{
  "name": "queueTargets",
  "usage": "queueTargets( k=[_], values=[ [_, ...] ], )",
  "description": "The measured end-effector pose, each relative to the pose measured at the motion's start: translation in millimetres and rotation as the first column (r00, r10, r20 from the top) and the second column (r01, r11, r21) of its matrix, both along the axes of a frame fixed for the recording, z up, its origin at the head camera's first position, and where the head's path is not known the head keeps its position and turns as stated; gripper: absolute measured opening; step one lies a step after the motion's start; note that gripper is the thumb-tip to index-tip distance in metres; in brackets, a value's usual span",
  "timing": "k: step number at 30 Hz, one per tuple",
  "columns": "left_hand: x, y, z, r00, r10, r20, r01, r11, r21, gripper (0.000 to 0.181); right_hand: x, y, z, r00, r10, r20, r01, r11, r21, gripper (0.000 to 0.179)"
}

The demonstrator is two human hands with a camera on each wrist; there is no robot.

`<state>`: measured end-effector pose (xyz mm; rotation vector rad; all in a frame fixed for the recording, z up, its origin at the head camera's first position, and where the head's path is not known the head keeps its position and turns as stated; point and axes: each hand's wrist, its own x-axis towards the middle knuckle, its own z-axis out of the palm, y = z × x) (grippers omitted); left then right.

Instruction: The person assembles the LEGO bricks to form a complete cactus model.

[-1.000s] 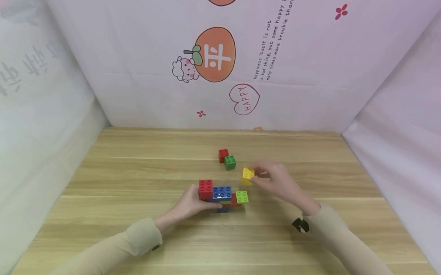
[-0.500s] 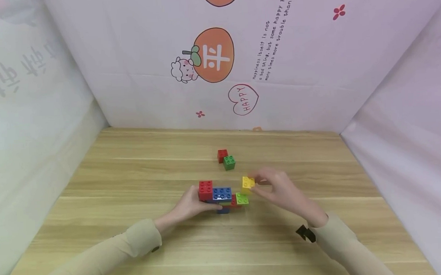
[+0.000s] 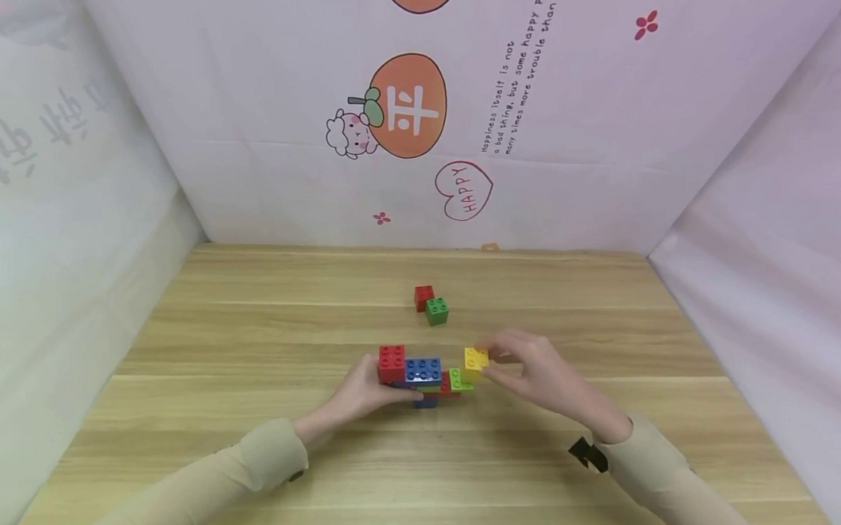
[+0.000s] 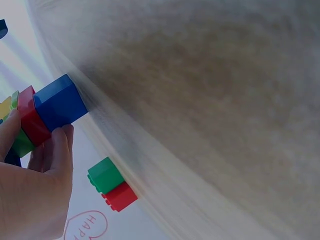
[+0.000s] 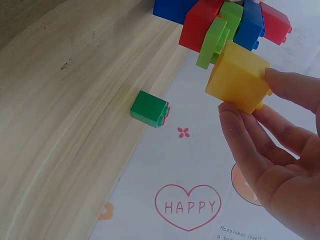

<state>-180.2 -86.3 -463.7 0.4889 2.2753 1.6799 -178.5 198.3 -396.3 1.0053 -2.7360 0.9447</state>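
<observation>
My left hand [image 3: 359,392] grips a stack of toy building bricks at its left side. The stack has a red brick [image 3: 392,364] and a blue brick [image 3: 423,370] on top, and a light green brick [image 3: 457,380] sits at its right end. A larger blue brick [image 4: 61,103] forms the bottom. Between thumb and fingers my right hand [image 3: 541,378] pinches a yellow brick [image 5: 239,77]. In the head view it overlaps the right part of the light green brick; the right wrist view shows it tilted against that brick's studs, and whether it is pressed on I cannot tell.
Behind the stack, a loose green brick [image 3: 437,311] and a loose red brick [image 3: 424,297] stand touching on the wooden table [image 3: 268,324]. A printed white cloth [image 3: 276,190] rises at the back edge, with cloth walls at both sides.
My right hand has brought the yellow brick nearer to me, from behind the stack to above the light green brick. My left hand and the stack have stayed almost in place.
</observation>
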Motion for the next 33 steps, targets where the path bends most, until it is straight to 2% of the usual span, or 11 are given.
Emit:
queueTargets(
  k=[5,13,24,33],
  values=[
    [1.4,-0.6,1.5,1.000,0.009,0.024,-0.010,1.000,0.012,0.052,-0.2,1.0,-1.9,1.000,0.019,0.021,-0.018,1.000,-0.013,0.024],
    [0.8,0.1,0.1,1.000,0.019,-0.020,-0.019,1.000,-0.001,0.053,-1.0,2.4,-4.9,0.998,0.067,0.001,-0.066,0.998,-0.023,0.024],
    [0.6,-1.1,-0.5,0.999,0.015,-0.029,-0.015,1.000,0.000,0.051,-0.3,4.7,-3.0,0.995,0.100,0.003,-0.100,0.995,-0.023,0.027],
    [-1.7,-0.8,-1.7,0.999,-0.002,-0.033,0.002,1.000,-0.003,0.049,-0.2,2.5,-0.8,0.995,0.093,0.017,-0.093,0.996,-0.007,0.027]
  ],
)
